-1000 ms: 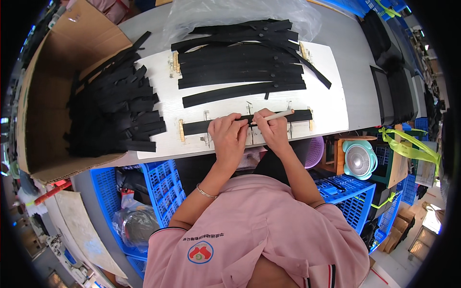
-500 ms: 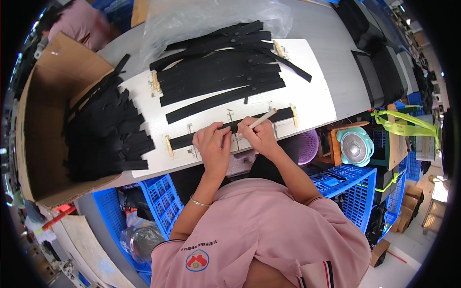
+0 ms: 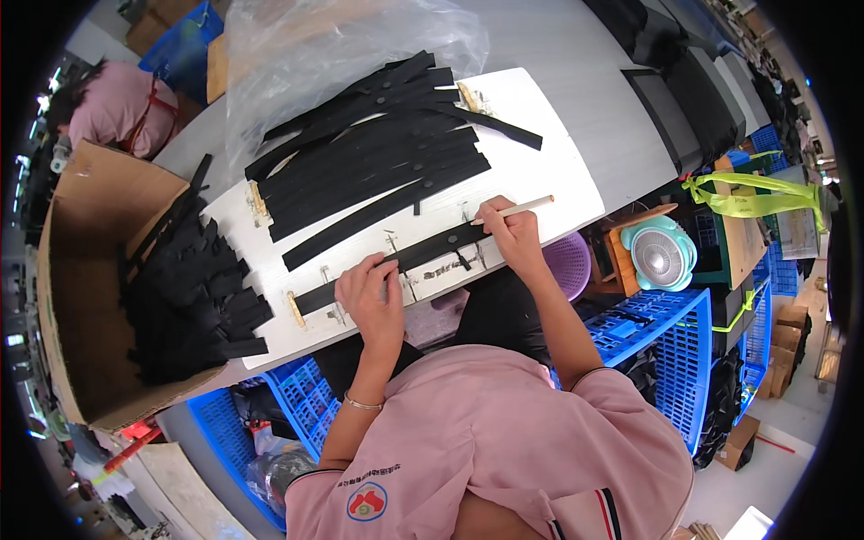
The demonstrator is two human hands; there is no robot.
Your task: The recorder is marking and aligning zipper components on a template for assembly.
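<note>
A black fabric strip (image 3: pixel 423 252) with a small dark round piece on it lies along the near part of a white board (image 3: pixel 558 171). On its left half rest the fingertips of my left hand (image 3: pixel 371 301), bent and a little apart, holding nothing. My right hand (image 3: pixel 513 238) is closed around a pale pencil (image 3: pixel 529 208), its tip down at the strip's right end, which the fingers partly cover. Farther back on the board lies a pile of similar black strips (image 3: pixel 360 166), several bearing dark round pieces.
A cardboard box (image 3: pixel 76 297) at the left holds many black strips (image 3: pixel 184 297). Clear plastic sheeting (image 3: pixel 351 45) lies behind the pile. To the right are a teal fan (image 3: pixel 661 255), a purple basket (image 3: pixel 567 261) and a blue crate (image 3: pixel 679 369). Another person (image 3: pixel 121 108) is at the far left.
My right hand has moved right along the strip with the pencil, uncovering the dark round piece. The left hand stays on the strip. The whole view has shifted and turned slightly.
</note>
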